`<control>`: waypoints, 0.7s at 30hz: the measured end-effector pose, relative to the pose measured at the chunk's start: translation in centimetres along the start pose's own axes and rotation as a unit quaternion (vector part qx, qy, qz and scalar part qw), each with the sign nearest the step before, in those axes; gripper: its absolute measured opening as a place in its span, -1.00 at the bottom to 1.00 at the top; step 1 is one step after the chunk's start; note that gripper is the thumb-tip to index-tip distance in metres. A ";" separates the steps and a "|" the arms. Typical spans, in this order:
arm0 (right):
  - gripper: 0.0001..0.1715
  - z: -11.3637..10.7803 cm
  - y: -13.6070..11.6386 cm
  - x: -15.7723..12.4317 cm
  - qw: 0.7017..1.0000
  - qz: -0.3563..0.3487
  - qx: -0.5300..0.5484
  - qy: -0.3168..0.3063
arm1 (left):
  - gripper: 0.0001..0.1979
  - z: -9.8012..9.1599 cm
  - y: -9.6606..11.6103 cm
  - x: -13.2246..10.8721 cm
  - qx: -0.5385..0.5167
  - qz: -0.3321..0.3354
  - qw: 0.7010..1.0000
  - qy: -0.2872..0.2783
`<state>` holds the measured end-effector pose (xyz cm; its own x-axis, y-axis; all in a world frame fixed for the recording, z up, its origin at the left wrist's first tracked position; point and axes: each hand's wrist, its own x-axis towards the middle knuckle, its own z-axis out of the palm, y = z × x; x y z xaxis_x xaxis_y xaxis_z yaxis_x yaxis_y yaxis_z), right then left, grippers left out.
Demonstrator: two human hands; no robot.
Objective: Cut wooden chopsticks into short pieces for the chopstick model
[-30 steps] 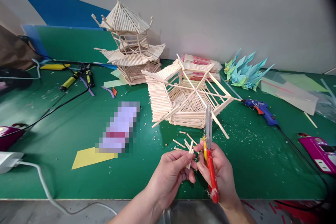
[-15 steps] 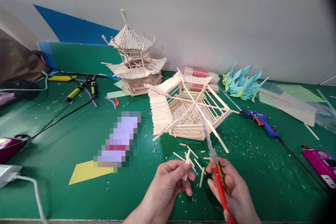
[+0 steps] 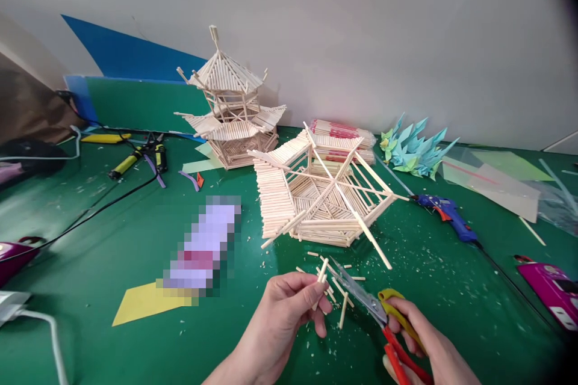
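Note:
My left hand (image 3: 289, 307) pinches a short wooden stick (image 3: 321, 272) between thumb and fingers, low over the green table (image 3: 112, 234). My right hand (image 3: 424, 343) grips red and yellow scissors (image 3: 377, 313), lying low with the blades pointing left toward the stick. Several cut stick pieces (image 3: 336, 292) lie on the table between my hands. Just beyond them sits a hexagonal stick roof frame (image 3: 316, 192). A finished two-tier stick pagoda (image 3: 230, 108) stands behind it on the left.
A blue glue gun (image 3: 447, 216) with its cord lies right of the frame. Paper cranes (image 3: 413, 144) and a stick bundle (image 3: 343, 131) sit by the wall. Yellow-handled pliers (image 3: 135, 156), cables, a yellow paper (image 3: 139, 304) and magenta devices (image 3: 551, 295) lie around.
The scissors swung down from pointing upright to lying low at the right, my right hand dropping toward the frame's bottom edge. The view tilted up; my left hand kept its stick.

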<state>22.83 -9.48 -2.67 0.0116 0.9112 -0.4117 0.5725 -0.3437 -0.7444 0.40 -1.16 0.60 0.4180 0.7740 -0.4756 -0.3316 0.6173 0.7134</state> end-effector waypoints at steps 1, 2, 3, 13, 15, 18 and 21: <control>-0.37 0.0 0.0 0.0 1.000 0.000 0.008 -0.002 | -0.82 0.0 0.0 0.0 0.001 -0.001 1.000 -0.002; -0.38 0.1 -0.1 0.0 1.000 -0.001 0.018 -0.003 | -0.82 0.0 0.0 0.0 0.002 -0.003 1.000 -0.004; -0.38 0.1 -0.3 0.1 1.000 -0.003 0.026 -0.004 | -0.82 0.0 -0.1 0.0 0.003 -0.004 1.000 -0.005; -0.40 -0.1 -1.6 -0.1 0.998 -0.041 0.036 0.013 | -0.81 0.3 0.0 0.1 0.072 0.017 0.997 0.001; -0.38 0.1 -1.3 0.1 0.998 -0.054 0.011 0.026 | -0.80 0.4 0.1 0.1 0.125 0.040 0.991 0.010; -0.36 0.3 -1.2 0.3 0.992 -0.092 -0.064 0.053 | -0.81 0.5 0.0 0.0 0.208 0.083 0.974 0.022; -0.35 0.2 -1.5 0.3 0.975 -0.142 -0.150 0.081 | -0.82 0.5 -0.2 -0.1 0.308 0.148 0.939 0.035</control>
<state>21.83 -8.77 -1.79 -0.0672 0.9923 -0.1043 0.7856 -0.0119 -0.6187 0.83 -1.37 0.74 0.3210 0.9195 -0.2270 0.1370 0.1921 0.9718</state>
